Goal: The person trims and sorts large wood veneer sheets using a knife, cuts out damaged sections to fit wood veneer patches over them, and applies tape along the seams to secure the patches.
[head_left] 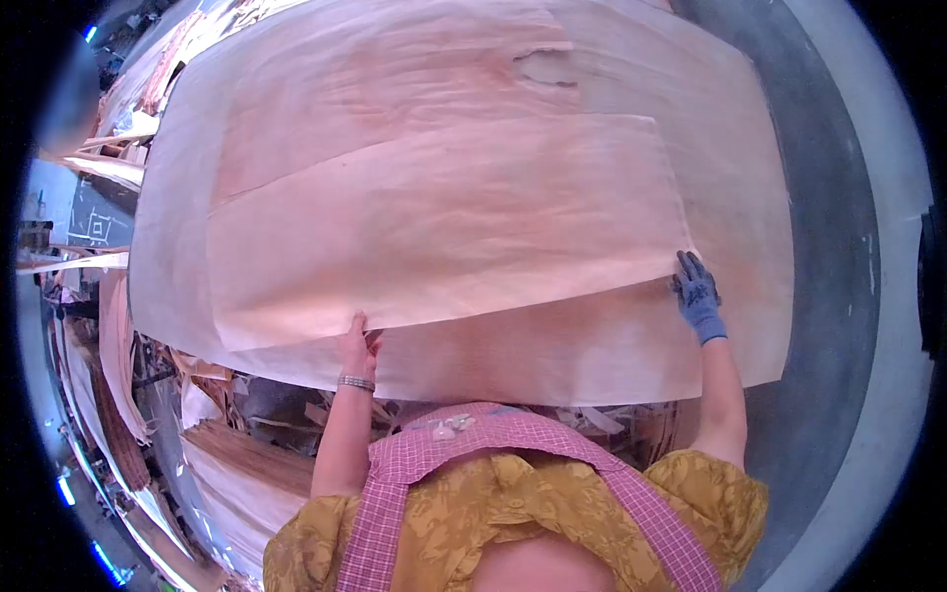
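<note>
Pinkish-tan wood veneer sheet, thin and roughly rectangular (444, 227), lies across the middle of the frame, just beyond the two hands, its near edge slanting up from lower left to centre right. Nearest, at the bottom of the frame, are the person's mustard-yellow patterned shirt (311, 538) and pink checked apron (380, 523). The bare left hand (359, 345), below a silvery banded bracelet (356, 382), is at that near edge, left of centre, a finger reaching onto the veneer and the thumb apart from it; whether the edge is pinched cannot be told. At centre right, the right hand, in a blue-grey knitted glove (698, 296), lays its slightly spread fingers over the sheet's right corner; its thumb is hidden, so its grip cannot be told either. Beneath the sheet, broad pale veneer layers (552, 360) spread past it on all sides. Torn veneer strips and scraps (247, 459) lie at lower left. A smooth grey surface (824, 296) runs down the right side. Farther off, in the upper right, a ragged-edged hole (548, 68) opens in the layers.
</note>
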The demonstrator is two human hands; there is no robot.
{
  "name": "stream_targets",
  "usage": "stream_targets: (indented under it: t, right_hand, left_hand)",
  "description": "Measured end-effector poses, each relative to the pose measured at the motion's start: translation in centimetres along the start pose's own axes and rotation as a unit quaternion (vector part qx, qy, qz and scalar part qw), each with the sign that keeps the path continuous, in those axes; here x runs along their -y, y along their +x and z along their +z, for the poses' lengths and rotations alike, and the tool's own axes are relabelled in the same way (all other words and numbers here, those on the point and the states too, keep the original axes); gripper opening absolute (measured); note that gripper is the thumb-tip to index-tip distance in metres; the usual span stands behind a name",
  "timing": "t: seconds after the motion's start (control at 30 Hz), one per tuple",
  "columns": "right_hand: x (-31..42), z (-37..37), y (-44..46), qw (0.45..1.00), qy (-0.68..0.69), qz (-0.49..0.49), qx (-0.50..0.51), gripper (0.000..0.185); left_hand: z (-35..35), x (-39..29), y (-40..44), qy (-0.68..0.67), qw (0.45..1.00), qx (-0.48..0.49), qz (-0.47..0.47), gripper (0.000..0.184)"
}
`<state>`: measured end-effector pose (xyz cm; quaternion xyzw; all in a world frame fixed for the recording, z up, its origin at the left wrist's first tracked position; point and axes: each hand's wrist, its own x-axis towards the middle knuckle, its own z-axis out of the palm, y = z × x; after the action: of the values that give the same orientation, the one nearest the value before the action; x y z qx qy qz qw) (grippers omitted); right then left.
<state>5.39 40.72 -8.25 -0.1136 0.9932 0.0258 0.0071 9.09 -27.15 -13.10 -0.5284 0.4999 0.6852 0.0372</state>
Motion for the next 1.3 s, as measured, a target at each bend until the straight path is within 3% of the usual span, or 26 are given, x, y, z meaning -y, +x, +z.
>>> stream_targets:
  t: [0.1, 0.2, 0.27, 0.33, 0.4, 0.57, 0.7, 0.87, 0.97, 1.07, 1.17, 1.3]
  right_hand:
    - [-0.9, -0.5, -0.9, 0.981, -0.115, 0.097, 0.121, 0.016]
    - [-0.9, -0.8, -0.8, 0.977, -0.047, 0.206, 0.011, 0.013]
    - [-0.1, 1.8, 0.7, 0.981, 0.072, 0.163, -0.079, 0.028]
    - [3.4, 3.1, 4.6, 0.989, 0.096, 0.096, -0.058, 0.045]
    - [9.9, 0.7, 8.6, 0.999, 0.038, 0.012, 0.005, 0.058]
    - [11.0, 1.2, 10.5, 0.993, 0.006, 0.085, 0.081, 0.055]
    - [9.7, 1.7, 10.4, 0.992, -0.016, 0.077, 0.097, 0.055]
    - [9.1, 3.4, 10.7, 0.994, -0.008, 0.103, 0.016, 0.045]
    - [10.1, 2.1, 13.9, 0.993, 0.04, 0.102, -0.047, 0.037]
    - [11.8, 0.3, 21.0, 0.991, 0.072, 0.083, -0.082, 0.035]
    - [12.7, 0.3, 30.2, 0.977, 0.13, 0.131, -0.105, 0.043]
    - [11.1, 1.5, 41.0, 0.944, 0.175, 0.254, -0.116, 0.058]
  left_hand:
    - [-0.4, 0.4, 0.1, 0.008, 1.0, 0.02, 0.004, 0.027]
    - [-0.7, 0.7, -0.3, 0.021, 0.999, 0.035, 0.014, 0.031]
    - [-0.7, 1.0, -0.8, 0.032, 0.999, 0.031, 0.016, 0.033]
    - [-0.5, 1.0, -1.0, 0.038, 0.999, 0.016, 0.019, 0.034]
    - [-0.6, 1.6, -0.7, 0.043, 0.998, 0.031, 0.022, 0.035]
    - [-1.0, 1.2, -1.2, 0.075, 0.997, 0.027, 0.008, 0.037]
    - [-0.2, 0.5, -3.0, 0.095, 0.995, 0.026, -0.012, 0.037]
    - [0.2, 0.1, -2.6, 0.123, 0.991, 0.045, -0.028, 0.039]
    - [-1.0, -0.6, -2.9, 0.17, 0.974, 0.083, -0.122, 0.042]
    - [0.7, -1.2, -4.8, 0.337, 0.932, 0.081, 0.11, 0.043]
    - [3.6, -3.3, -5.5, 0.511, 0.758, 0.006, 0.406, 0.033]
    - [7.1, -5.9, -4.7, 0.557, 0.667, 0.006, 0.496, 0.039]
